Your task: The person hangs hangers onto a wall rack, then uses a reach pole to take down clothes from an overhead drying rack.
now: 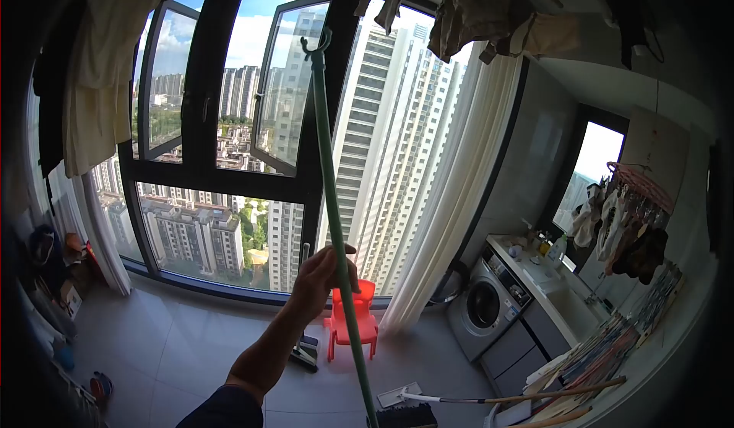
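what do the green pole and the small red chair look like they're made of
Green pole: possibly coated metal or plastic, fairly smooth; its slim shaft is evenly coloured, but the core is hidden.

Red chair: probably moulded plastic, smooth; seat and legs share one bright red.

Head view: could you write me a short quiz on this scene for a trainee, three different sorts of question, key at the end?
1. Multiple choice: which hand is closed around the green pole? A) right; B) left; C) both.
2. True or false: in the picture, the washing machine is to the left of the red chair.
3. Fill in the gap: the pole's upper tip has a ____ shape.

Key:
1. B, the left hand.
2. False: the washing machine is to the right of the red chair.
3. Forked.
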